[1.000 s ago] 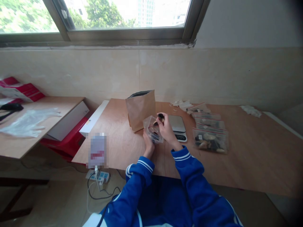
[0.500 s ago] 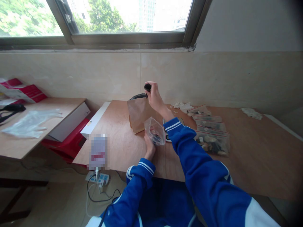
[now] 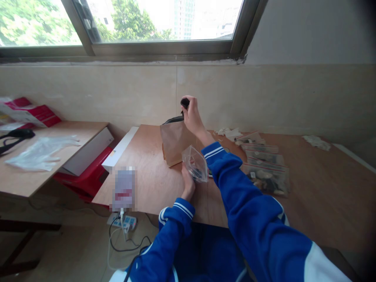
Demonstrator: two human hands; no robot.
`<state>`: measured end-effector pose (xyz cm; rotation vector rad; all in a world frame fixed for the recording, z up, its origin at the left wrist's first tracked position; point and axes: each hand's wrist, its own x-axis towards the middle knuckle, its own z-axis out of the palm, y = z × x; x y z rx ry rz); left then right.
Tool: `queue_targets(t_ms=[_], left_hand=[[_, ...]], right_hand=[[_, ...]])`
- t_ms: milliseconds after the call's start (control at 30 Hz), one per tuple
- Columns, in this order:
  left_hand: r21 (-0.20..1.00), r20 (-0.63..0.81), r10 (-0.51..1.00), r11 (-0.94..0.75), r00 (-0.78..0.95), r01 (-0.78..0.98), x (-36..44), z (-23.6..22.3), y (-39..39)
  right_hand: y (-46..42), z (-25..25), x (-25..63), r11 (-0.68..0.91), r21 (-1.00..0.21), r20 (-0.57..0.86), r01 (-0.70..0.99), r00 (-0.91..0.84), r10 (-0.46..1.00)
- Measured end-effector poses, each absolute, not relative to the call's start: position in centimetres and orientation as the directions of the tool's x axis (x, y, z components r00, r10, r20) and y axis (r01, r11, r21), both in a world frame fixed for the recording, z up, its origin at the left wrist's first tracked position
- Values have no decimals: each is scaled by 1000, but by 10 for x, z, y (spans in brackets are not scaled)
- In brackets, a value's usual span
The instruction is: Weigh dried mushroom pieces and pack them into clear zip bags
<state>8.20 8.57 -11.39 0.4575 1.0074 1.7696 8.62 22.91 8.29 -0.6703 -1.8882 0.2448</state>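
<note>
While left hand (image 3: 187, 181) holds clear bag (image 3: 195, 164), black object (image 3: 185, 103) in right hand (image 3: 193, 118)

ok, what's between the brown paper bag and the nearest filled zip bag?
Head view, brown paper bag to filled zip bag: open clear bag in the left hand, the blue right sleeve, and a mostly hidden device's edge.

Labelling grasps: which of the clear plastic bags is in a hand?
The open-mouthed clear bag in the left hand, by the brown paper bag; the other clear bags lie on the table at right.
</note>
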Motion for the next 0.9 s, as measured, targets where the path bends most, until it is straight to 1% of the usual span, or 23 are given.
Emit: queue_targets(t_ms=[100, 200, 300, 433, 533, 600, 767, 833, 900], left_hand=[[771, -171, 901, -130, -400, -623, 82, -115, 86], [752, -203, 902, -106, -382, -650, 83, -115, 86], [767, -194, 895, -116, -401, -631, 83, -113, 86], [800, -158, 889, -140, -430, -583, 82, -109, 84], [794, -165, 898, -124, -408, -595, 81, -109, 83], [781, -168, 907, -117, -387, -613, 81, -110, 84], [764, -155, 920, -120, -361, -634, 82, -116, 86], [756, -150, 923, -125, -356, -642, 82, -117, 86], [748, -121, 920, -163, -374, -644, 81, -116, 87]], right_hand=[[233, 78, 78, 820, -449, 732, 355, -381, 565], [231, 69, 76, 816, -437, 704, 379, -420, 572], [223, 67, 80, 813, -422, 683, 402, -449, 577], [212, 73, 87, 787, -399, 609, 471, -505, 611], [207, 79, 91, 785, -353, 574, 509, -545, 611], [205, 83, 92, 764, -316, 543, 563, -553, 632], [197, 95, 89, 665, -192, 395, 721, -564, 725], [193, 99, 87, 642, -158, 335, 750, -570, 750], [186, 103, 87, 646, -135, 333, 751, -580, 743]])
